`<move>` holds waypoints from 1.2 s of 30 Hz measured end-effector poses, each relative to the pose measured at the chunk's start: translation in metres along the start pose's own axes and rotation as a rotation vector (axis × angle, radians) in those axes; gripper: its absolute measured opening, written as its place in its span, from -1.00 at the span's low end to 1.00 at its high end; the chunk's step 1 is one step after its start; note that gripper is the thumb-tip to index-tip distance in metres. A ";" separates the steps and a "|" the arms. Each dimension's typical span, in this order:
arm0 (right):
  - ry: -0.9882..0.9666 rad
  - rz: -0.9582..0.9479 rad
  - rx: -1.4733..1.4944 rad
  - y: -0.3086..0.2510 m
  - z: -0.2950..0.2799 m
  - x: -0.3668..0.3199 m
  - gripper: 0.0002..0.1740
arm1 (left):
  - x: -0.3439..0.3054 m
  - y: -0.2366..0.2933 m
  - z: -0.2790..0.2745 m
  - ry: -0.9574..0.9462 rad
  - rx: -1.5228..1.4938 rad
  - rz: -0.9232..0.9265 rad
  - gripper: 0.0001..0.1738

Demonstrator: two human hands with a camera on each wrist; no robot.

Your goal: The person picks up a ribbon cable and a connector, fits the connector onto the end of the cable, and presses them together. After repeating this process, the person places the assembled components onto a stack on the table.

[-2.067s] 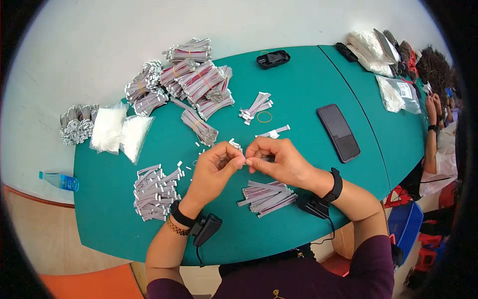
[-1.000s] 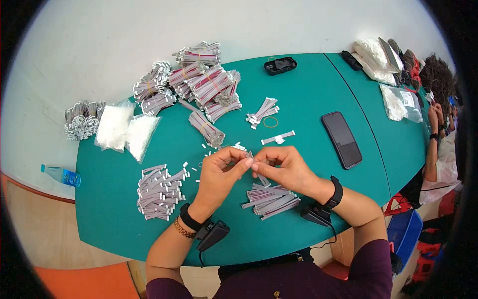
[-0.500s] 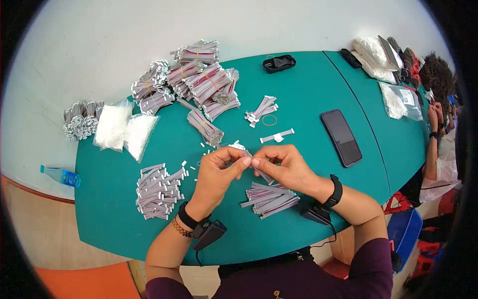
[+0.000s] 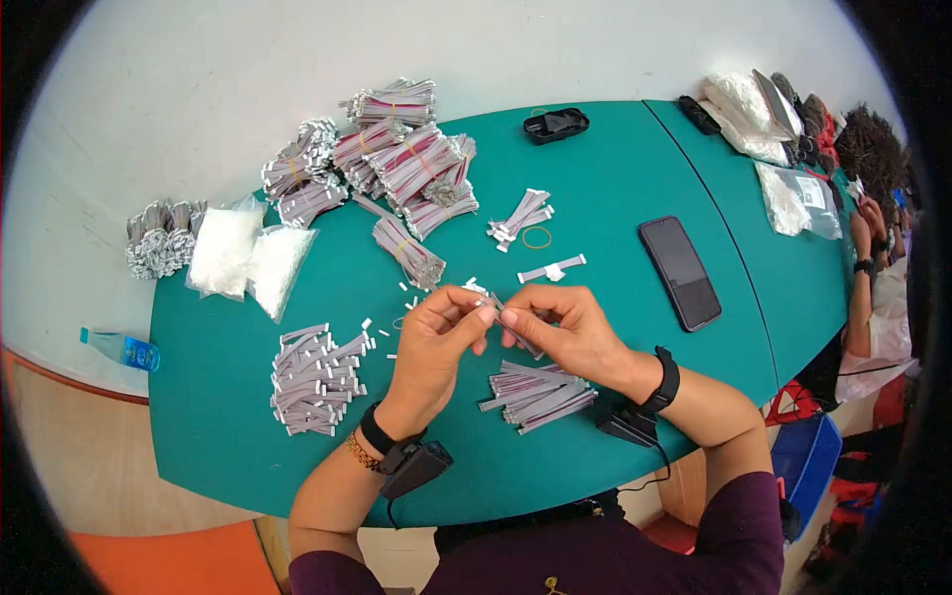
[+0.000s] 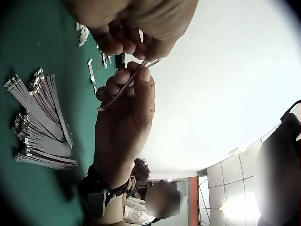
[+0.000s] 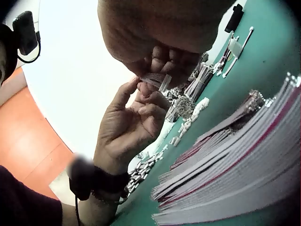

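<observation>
A short grey ribbon cable [image 5: 123, 88] is held between the two hands above the green table. The right hand [image 4: 569, 330] pinches it between thumb and fingers; its lower end sticks out beneath that hand. At the cable's upper end the left hand [image 4: 433, 342] has thumb and forefinger pinched together; what lies between those fingertips is too small to tell. Below the right hand lies a pile of grey and purple cables [image 4: 538, 397]. Beyond the hands are small white connectors [image 4: 474, 287].
Left of the hands lies a pile of cables with white ends [image 4: 315, 382]. Banded bundles [image 4: 410, 167] and bags of white pieces [image 4: 220, 252] are at the back left. A phone [image 4: 680, 274], a rubber band [image 4: 536, 237] and a black case [image 4: 556, 126] lie farther right.
The hands have stayed close together, and the fingertips have parted slightly since half a second ago. Compared with the oldest view, the ribbon cable now shows between and below the fingers.
</observation>
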State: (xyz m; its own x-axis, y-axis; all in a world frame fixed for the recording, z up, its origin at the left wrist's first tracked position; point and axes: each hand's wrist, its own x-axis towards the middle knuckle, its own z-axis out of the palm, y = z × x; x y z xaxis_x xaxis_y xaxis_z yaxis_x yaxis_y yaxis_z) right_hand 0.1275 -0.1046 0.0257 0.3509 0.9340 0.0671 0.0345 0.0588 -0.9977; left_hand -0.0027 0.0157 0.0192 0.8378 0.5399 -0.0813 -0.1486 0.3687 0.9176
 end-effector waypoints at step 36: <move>0.035 -0.028 0.125 0.009 0.004 0.000 -0.90 | -0.001 -0.007 0.002 -0.014 0.126 0.098 -0.91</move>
State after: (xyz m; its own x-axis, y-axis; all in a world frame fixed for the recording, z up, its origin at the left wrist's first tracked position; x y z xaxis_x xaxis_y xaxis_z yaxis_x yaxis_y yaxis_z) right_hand 0.1241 -0.1030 0.0162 0.3840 0.9186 0.0936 -0.0709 0.1304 -0.9889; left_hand -0.0015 0.0115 0.0138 0.8297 0.5580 0.0154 -0.1634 0.2165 0.9625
